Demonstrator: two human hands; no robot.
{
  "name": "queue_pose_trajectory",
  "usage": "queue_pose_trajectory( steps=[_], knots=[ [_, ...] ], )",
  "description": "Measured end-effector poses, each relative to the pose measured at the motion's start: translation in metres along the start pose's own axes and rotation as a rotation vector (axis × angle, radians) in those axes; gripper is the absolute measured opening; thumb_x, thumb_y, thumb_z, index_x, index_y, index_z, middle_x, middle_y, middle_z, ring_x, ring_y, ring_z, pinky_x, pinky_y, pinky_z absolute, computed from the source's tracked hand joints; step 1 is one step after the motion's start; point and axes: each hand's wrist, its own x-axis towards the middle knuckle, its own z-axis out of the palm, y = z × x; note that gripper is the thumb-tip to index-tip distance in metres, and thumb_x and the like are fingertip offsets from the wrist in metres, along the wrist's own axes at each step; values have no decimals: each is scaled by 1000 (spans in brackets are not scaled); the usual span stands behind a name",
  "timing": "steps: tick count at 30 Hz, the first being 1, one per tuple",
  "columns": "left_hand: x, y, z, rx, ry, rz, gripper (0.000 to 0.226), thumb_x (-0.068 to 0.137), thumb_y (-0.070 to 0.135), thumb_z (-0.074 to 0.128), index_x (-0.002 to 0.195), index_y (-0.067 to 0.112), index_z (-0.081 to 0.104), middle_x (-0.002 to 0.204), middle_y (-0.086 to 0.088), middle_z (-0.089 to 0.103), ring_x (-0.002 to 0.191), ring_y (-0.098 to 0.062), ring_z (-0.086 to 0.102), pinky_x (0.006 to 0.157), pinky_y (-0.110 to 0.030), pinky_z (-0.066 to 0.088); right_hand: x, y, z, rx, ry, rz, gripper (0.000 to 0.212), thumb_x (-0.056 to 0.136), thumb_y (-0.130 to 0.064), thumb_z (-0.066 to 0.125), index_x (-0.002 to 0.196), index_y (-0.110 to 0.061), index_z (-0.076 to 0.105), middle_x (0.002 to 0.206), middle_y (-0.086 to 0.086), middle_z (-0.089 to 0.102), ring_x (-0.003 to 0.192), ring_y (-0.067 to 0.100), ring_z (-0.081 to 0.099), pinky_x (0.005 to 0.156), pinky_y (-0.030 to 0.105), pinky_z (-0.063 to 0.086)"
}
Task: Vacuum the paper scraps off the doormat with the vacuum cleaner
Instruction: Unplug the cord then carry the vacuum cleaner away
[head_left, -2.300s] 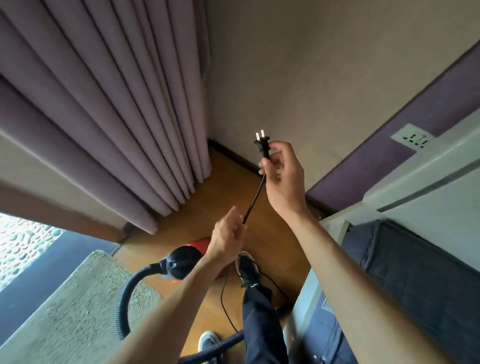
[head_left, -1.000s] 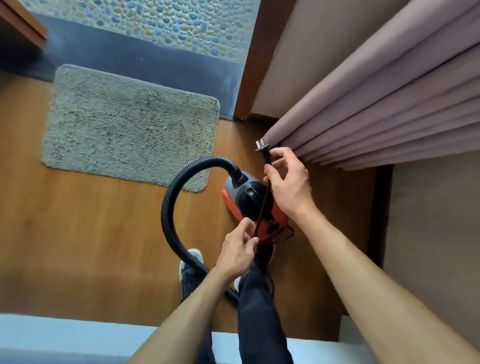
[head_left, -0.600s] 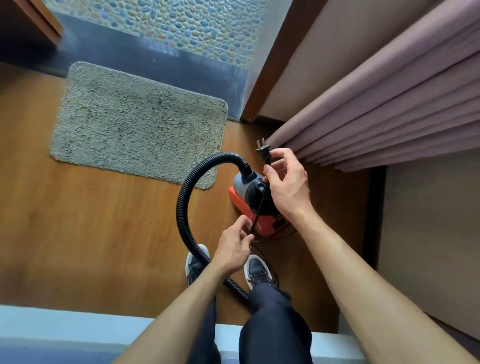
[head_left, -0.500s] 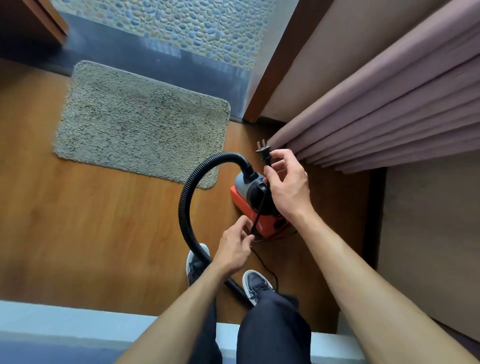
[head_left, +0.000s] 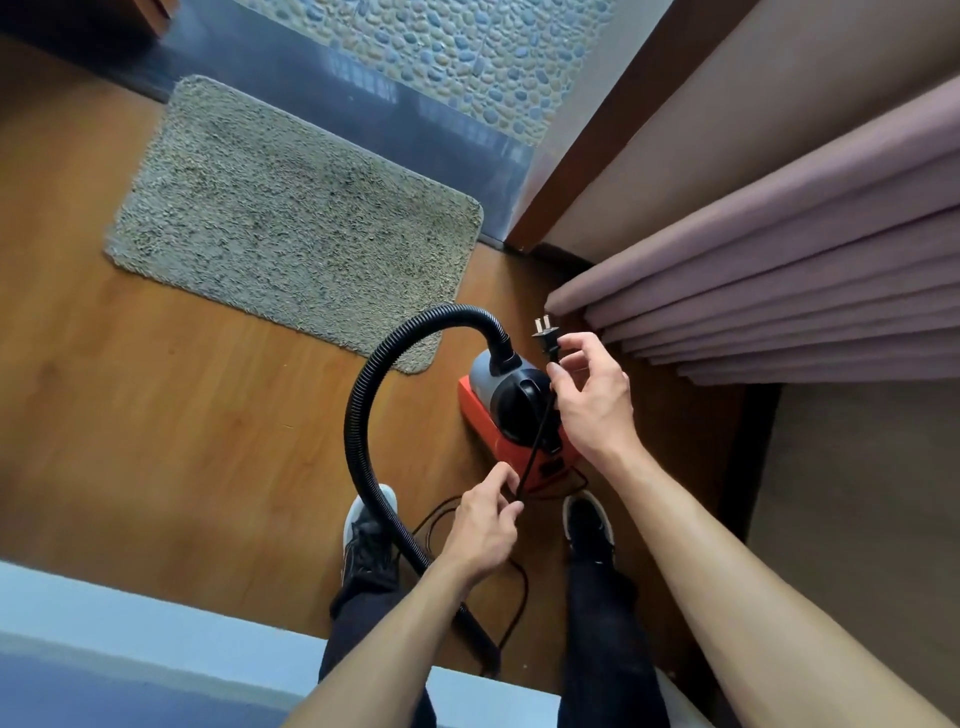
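A grey doormat (head_left: 291, 228) is lying flat on the wooden floor (head_left: 156, 426) beside a dark threshold, with mauve curtains (head_left: 779, 291) hanging at right. The vacuum cleaner (head_left: 511, 410) is sitting on the floor just beside the doormat's near corner, its hose (head_left: 374, 405) arching leftward. The right hand (head_left: 592, 400) is pinching the plug (head_left: 545, 335), prongs upward; the left hand (head_left: 485, 530) is gripping the cord (head_left: 535, 447) lower down.

A wood floor (head_left: 182, 441) carries a grey doormat (head_left: 296, 223) by the doorway, a red vacuum (head_left: 511, 415) just off the mat's near corner, slack cord (head_left: 511, 597), and two shoes (head_left: 366, 535).
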Motion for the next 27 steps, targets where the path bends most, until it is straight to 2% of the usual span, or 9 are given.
queue_pose_trajectory(
  steps=[3,6,9,12,17,20,23,27],
  knots=[
    [11,-2,23,-10,17,-26,17,99,14,52,94,27,44,69,3,53,63,-11,50,60,-24,44,15,27,0,-28,-50,-13,20,95,-16,59,115,-21,58,94,-4,63,86,6,61,65,12,43],
    [29,-4,50,-52,54,-83,14,99,14,52,96,25,45,69,3,53,63,-11,49,60,-23,43,36,61,3,-33,-107,-16,19,95,-16,59,113,-22,58,91,-3,63,85,9,61,71,26,53],
    [47,-7,79,-97,112,-143,12,99,13,53,97,23,46,69,1,53,65,-13,50,60,-23,43,55,96,12,-45,-177,-47,18,94,-18,59,111,-24,58,92,-2,63,86,12,62,78,35,56],
    [63,-17,114,-144,160,-217,12,99,13,54,96,23,47,69,0,54,66,-14,51,62,-25,44,66,133,22,-55,-236,-83,18,94,-19,59,111,-26,57,94,-1,62,87,13,61,79,36,56],
    [91,-42,171,-282,225,-319,30,99,13,55,85,38,45,67,-2,53,60,-18,54,59,-35,49,83,185,43,-116,-342,-174,16,93,-20,59,110,-24,59,95,0,55,76,11,55,77,37,55],
    [104,-53,198,-376,254,-364,31,100,13,55,86,39,47,70,-3,53,59,-19,54,55,-32,48,87,208,55,-162,-380,-206,19,94,-20,58,114,-22,58,100,0,52,74,9,55,79,37,55],
    [118,-62,216,-447,294,-384,25,101,13,55,90,35,48,75,-5,56,59,-19,55,55,-32,50,88,227,71,-200,-393,-224,22,96,-24,56,118,-24,54,106,-1,48,79,10,56,81,37,56],
    [134,-72,224,-486,312,-381,21,100,16,56,94,34,50,79,-6,59,62,-18,57,58,-35,54,91,243,95,-189,-309,-224,21,95,-29,54,116,-29,52,110,-4,43,97,15,56,84,38,57]
  ],
)
